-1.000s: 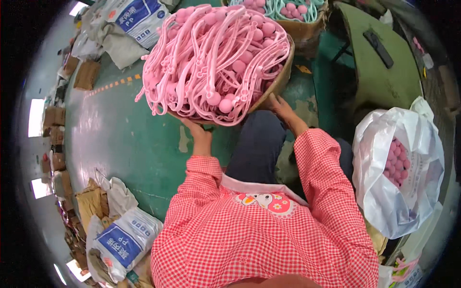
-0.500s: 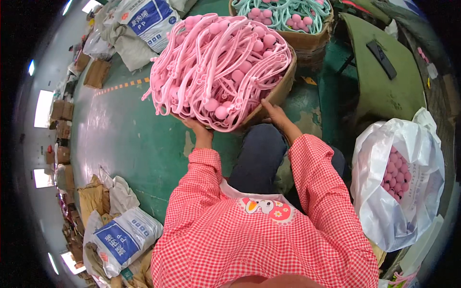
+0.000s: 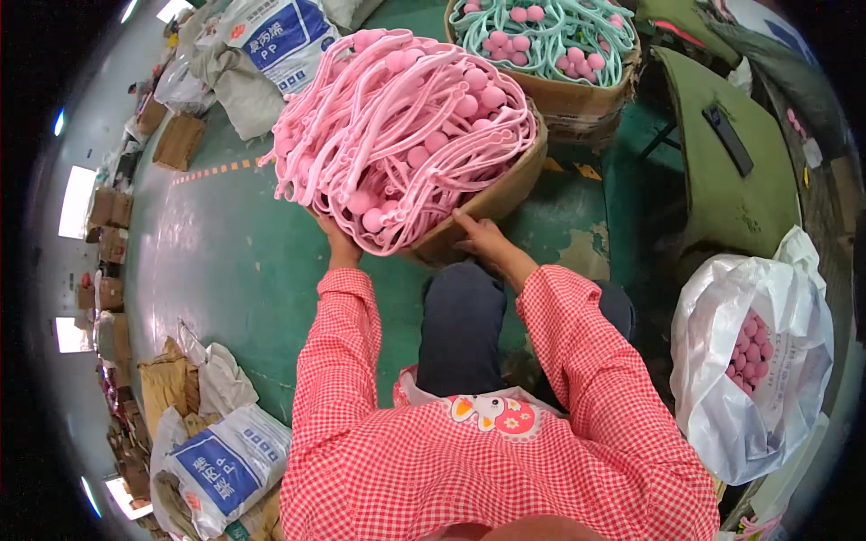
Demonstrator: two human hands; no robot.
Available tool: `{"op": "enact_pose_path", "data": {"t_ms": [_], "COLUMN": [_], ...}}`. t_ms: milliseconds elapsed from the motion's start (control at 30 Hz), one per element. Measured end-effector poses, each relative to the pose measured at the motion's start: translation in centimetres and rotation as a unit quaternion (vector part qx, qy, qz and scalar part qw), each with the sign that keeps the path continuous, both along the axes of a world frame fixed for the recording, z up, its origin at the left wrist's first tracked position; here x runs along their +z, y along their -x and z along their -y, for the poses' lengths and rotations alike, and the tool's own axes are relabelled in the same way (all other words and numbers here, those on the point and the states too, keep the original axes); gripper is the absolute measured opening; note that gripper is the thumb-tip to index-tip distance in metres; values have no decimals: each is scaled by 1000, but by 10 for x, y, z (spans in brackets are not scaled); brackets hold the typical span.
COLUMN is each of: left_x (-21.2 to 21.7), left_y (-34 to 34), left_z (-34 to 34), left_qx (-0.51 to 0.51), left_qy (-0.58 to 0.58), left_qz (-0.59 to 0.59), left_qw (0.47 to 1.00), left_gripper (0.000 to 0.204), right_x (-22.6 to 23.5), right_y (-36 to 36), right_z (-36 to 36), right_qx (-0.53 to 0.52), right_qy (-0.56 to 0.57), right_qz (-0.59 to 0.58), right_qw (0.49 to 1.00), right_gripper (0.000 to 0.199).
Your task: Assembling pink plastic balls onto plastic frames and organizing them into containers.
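**Green floor, both hands on the box of pink parts**

Green painted floor [image 3: 225, 270] all around you, scuffed, sacks and cartons along its edges.

Nearest: your red-checked sleeves [image 3: 577, 361] and dark trousers, knees just under the box. White woven sack [image 3: 225, 460] lies at your lower left. At your right, a white plastic bag [image 3: 749, 361] stands open-mouthed, pink balls inside, within reach.

Mid: your left hand [image 3: 338, 242] is under the near-left edge of the cardboard box [image 3: 487, 203], fingers hidden beneath it, so I can't tell how they're curled. Your right hand [image 3: 483, 239] lies against the near wall, fingers spread flat on the cardboard, not clenched. My read: one hand bearing from below, one steadying the side, because the box sits tilted toward your left.

The pink plastic parts [image 3: 406, 126], looped strips with ball ends, heap above the rim and spill over the low left side.

Far: second carton [image 3: 559, 54] of teal and pink parts, just behind. More white sacks [image 3: 262, 45] at upper left. Green folding chair [image 3: 722, 162] at the right, a dark flat device on its seat.
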State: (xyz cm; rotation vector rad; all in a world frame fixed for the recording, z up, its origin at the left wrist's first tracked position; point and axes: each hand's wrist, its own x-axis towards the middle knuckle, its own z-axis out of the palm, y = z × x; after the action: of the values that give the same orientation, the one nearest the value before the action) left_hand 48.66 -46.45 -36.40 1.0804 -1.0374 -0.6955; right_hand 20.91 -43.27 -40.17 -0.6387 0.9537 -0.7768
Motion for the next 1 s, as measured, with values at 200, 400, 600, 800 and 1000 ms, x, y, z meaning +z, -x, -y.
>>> {"op": "enact_pose_path", "data": {"t_ms": [200, 400, 600, 800, 1000], "left_x": [21, -12, -67, -37, -77], "left_y": [41, 8, -18, 109, 97], "left_z": [11, 36, -3, -67, -39], "left_qx": [-15, -97, -139, 47, -9], "left_qy": [-101, -85, -80, -239, -180], "left_qz": [-151, -178, -267, -309, -443], "left_qw": [983, 976, 950, 919, 878], "left_gripper": [80, 71, 67, 83, 87], "right_x": [-33, -43, -21, -8, -3], "right_y": [-6, -12, 2, 65, 74], "right_z": [7, 11, 18, 32, 58], "right_qx": [-62, -43, 53, -40, -38], "right_qy": [-20, -2, -28, -83, -86], "right_qz": [43, 103, 6, -53, -17], "right_qw": [997, 994, 998, 994, 995], "right_gripper": [65, 72, 82, 95, 103]}}
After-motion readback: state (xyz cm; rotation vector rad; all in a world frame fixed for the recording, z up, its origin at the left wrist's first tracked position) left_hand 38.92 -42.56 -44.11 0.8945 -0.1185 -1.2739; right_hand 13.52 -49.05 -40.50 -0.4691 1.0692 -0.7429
